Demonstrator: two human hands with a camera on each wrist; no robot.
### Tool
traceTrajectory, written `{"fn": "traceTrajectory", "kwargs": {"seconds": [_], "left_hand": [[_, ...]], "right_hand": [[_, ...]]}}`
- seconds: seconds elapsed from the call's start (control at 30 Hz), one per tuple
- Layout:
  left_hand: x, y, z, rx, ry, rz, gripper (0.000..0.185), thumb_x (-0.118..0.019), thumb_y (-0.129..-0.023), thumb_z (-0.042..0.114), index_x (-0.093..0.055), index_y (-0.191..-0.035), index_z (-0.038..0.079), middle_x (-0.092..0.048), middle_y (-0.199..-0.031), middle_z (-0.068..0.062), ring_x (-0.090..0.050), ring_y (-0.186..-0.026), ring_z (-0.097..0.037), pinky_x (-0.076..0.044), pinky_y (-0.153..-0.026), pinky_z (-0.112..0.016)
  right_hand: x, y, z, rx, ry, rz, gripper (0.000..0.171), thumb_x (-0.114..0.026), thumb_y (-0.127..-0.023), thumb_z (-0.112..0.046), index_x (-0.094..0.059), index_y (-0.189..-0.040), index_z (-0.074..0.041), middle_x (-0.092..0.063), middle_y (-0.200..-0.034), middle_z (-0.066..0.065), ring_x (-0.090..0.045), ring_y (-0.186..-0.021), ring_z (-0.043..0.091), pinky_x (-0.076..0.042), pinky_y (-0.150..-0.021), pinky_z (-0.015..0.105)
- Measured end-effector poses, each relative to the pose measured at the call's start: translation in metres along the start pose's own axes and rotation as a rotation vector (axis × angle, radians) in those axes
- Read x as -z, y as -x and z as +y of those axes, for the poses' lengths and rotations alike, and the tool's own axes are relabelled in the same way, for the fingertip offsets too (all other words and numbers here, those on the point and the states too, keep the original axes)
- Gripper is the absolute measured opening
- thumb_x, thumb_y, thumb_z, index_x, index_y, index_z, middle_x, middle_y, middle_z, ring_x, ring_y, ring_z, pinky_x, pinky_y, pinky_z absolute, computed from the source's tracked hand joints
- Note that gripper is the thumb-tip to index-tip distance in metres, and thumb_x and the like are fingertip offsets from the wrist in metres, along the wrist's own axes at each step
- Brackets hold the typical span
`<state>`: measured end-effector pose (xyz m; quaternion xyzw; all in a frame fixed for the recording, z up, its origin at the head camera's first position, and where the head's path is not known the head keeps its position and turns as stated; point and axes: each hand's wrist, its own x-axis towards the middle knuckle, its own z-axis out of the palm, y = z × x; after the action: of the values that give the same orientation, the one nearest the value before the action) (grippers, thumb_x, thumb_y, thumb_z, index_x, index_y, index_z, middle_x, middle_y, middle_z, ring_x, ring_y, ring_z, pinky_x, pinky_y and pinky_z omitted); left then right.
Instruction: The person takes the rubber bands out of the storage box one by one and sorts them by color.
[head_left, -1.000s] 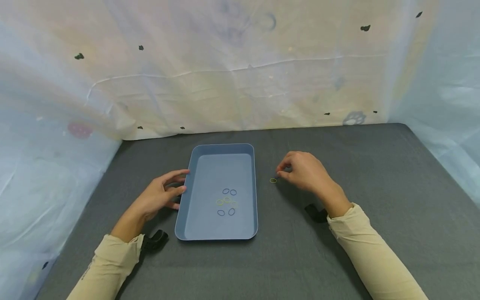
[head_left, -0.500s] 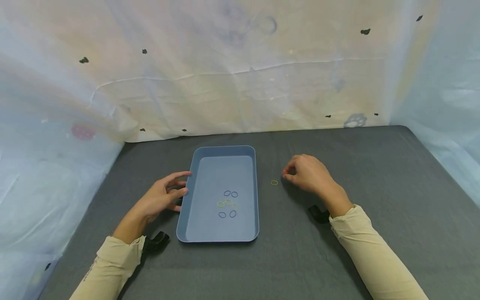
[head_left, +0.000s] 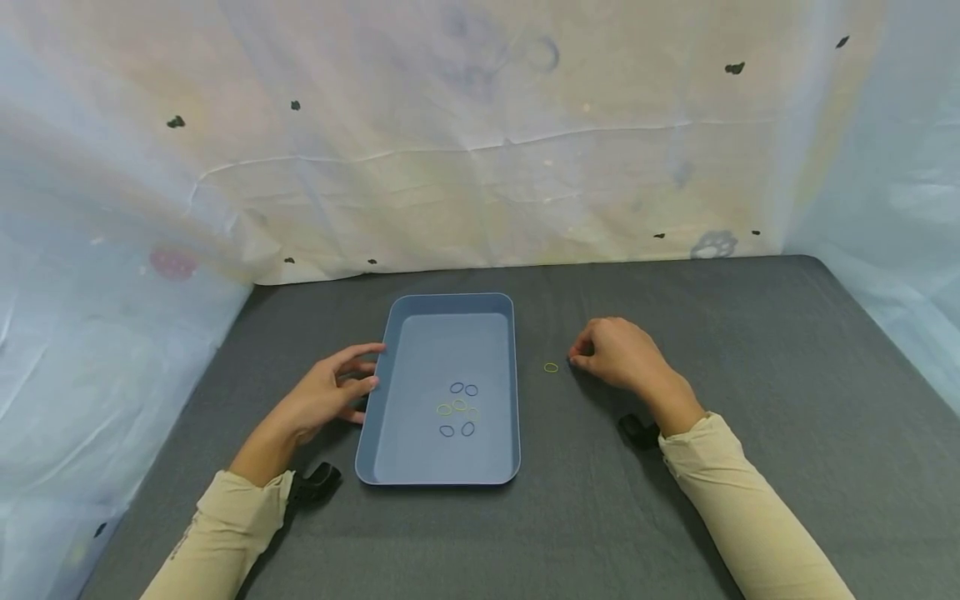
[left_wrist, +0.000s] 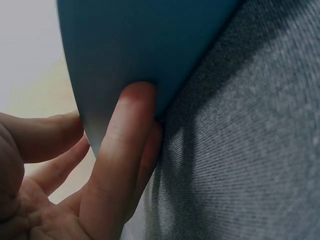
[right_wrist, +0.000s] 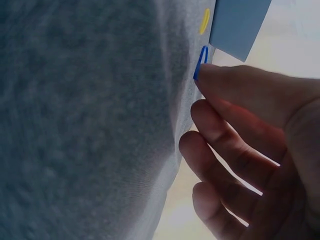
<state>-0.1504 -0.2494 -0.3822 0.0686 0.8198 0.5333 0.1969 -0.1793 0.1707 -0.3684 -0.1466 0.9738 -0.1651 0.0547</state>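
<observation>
A blue tray (head_left: pixel 420 462) stands on the grey cloth, with several small blue and yellow rubber bands lying inside it. My left hand (head_left: pixel 318 400) is at the tray's left side, its spread fingers (left_wrist: pixel 125 130) touching the outer wall and rim. To the right of the tray, my right hand (head_left: pixel 618 354) pinches a blue rubber band (right_wrist: pixel 201 62) between thumb and index finger, low over the cloth; its other fingers are loosely bent. A single yellow rubber band (head_left: pixel 551 367) lies on the cloth between the tray and my right hand.
Dark grey cloth (head_left: pixel 570 517) covers the table. A pale patterned sheet (head_left: pixel 480 200) hangs behind the table's far edge, with bluish sheeting at both sides. Black straps (head_left: pixel 315 483) show at both wrists.
My right hand has drawn slightly to the right, away from the yellow rubber band, which stays on the cloth. My left hand keeps its place at the tray. The head view has shifted a little.
</observation>
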Motion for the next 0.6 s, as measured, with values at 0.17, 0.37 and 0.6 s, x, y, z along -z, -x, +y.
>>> {"fn": "traceTrajectory", "kwargs": {"seconds": [0.17, 0.37, 0.6], "left_hand": [[0.0009, 0.0006, -0.0014, 0.007, -0.004, 0.008, 0.059, -0.06, -0.101, 0.02, -0.036, -0.155, 0.019, -0.035, -0.152, -0.028, -0.048, -0.13, -0.046, -0.062, -0.074, -0.043], [0.0004, 0.0001, -0.001, 0.012, -0.008, 0.015, 0.059, -0.06, -0.101, 0.02, -0.036, -0.154, 0.02, -0.036, -0.152, -0.028, -0.05, -0.129, -0.045, -0.062, -0.073, -0.043], [0.0001, 0.0003, -0.0004, 0.004, -0.007, 0.003, 0.058, -0.059, -0.102, 0.019, -0.035, -0.155, 0.018, -0.036, -0.152, -0.028, -0.048, -0.13, -0.046, -0.062, -0.074, -0.043]], "right_hand": [[-0.0031, -0.0015, 0.0015, -0.001, -0.007, -0.012, 0.008, -0.074, -0.09, -0.023, -0.081, -0.093, -0.019, -0.076, -0.102, 0.004, -0.068, -0.092, 0.025, -0.054, -0.08, 0.047], [-0.0041, -0.0014, 0.0031, -0.012, -0.019, -0.021, 0.008, -0.074, -0.09, -0.024, -0.08, -0.093, -0.02, -0.076, -0.1, 0.003, -0.068, -0.088, 0.022, -0.054, -0.077, 0.045], [-0.0048, -0.0017, 0.0036, 0.0, -0.019, -0.011, 0.008, -0.075, -0.089, -0.024, -0.081, -0.092, -0.019, -0.077, -0.097, 0.002, -0.068, -0.084, 0.019, -0.054, -0.074, 0.044]]}}
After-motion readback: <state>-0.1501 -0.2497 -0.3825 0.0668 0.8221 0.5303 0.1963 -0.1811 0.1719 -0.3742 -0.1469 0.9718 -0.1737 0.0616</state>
